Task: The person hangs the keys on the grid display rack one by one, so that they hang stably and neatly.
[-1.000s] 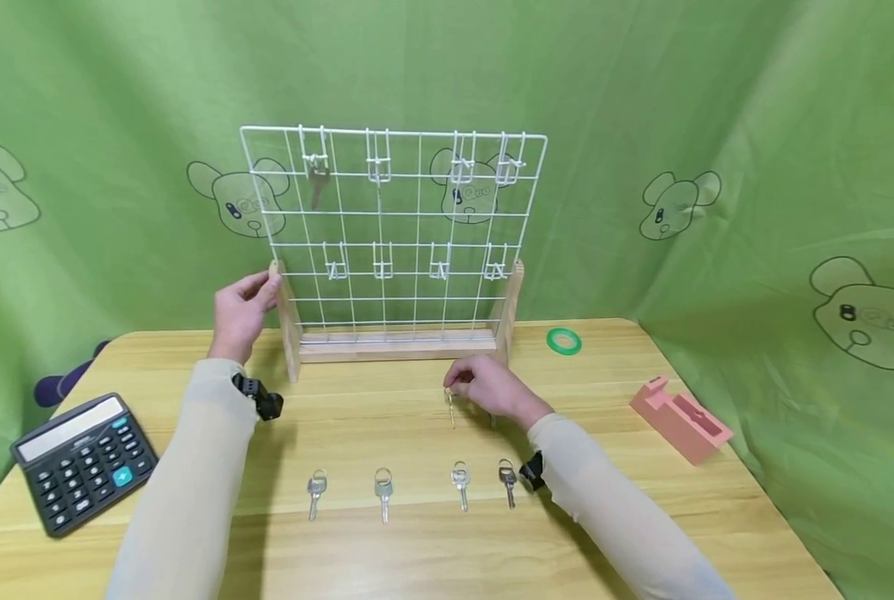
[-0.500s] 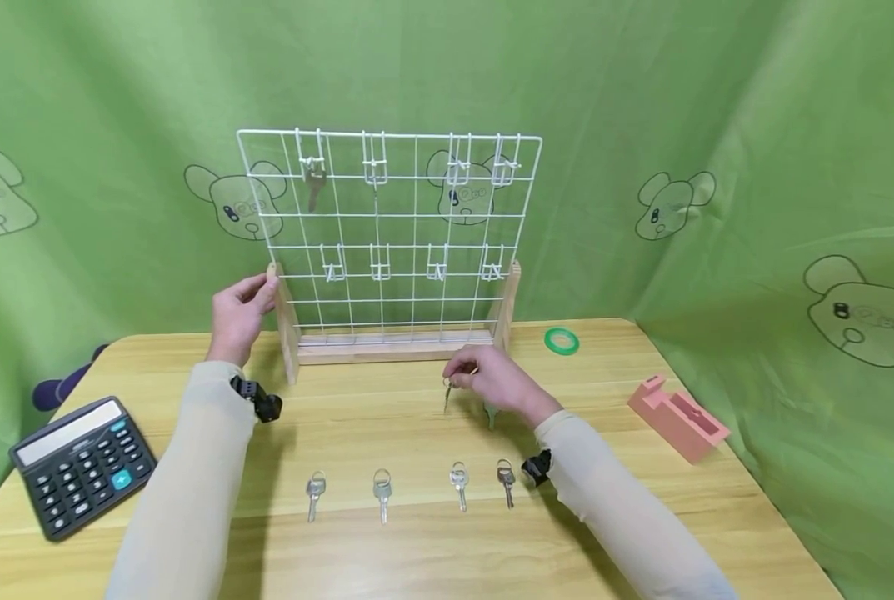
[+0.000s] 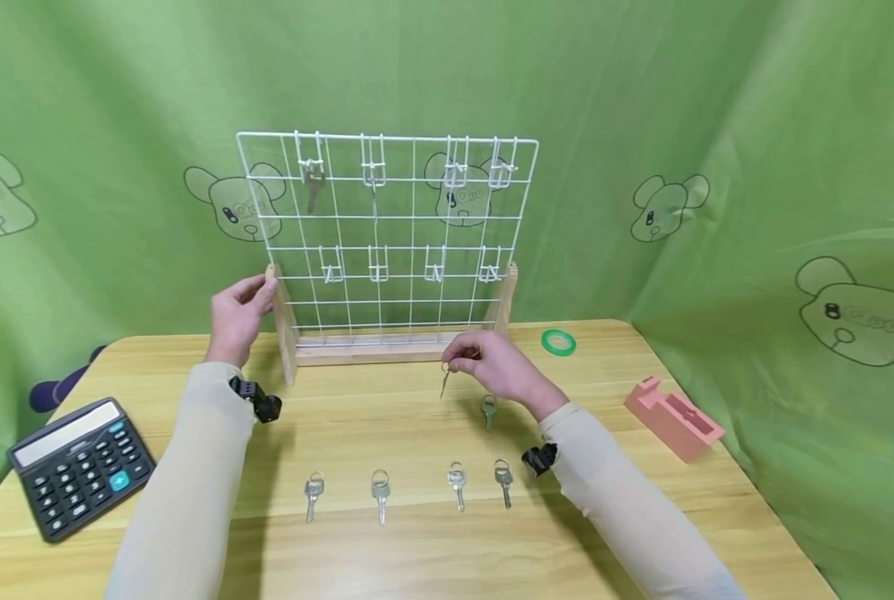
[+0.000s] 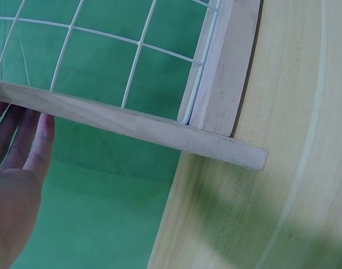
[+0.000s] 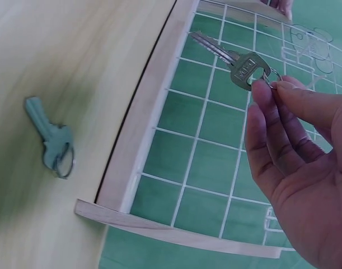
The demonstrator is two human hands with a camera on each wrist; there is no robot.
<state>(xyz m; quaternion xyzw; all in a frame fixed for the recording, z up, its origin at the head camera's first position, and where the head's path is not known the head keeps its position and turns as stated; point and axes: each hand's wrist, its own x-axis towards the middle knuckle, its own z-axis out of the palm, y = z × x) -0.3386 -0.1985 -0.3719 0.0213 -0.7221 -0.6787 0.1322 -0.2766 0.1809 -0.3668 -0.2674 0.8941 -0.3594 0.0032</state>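
Observation:
In the head view, my right hand pinches a key by its ring, in front of the rack's base. The right wrist view shows this key with its blade pointing away from the fingertips. A second key lies on the table under the right hand. My left hand holds the left wooden upright of a white wire grid rack, near its top. Hooks hang on the grid in two rows. One key hangs on the top left hook, and a thin key hangs beside it, seen nearly edge-on.
Several ringed keys lie in a row nearer the front, among them a key left of the middle. A black calculator sits at the left. At the right are a green tape roll and a pink tape dispenser.
My right hand has risen and moved towards the rack with the key, uncovering the key on the table beneath it. The left hand stays on the upright.

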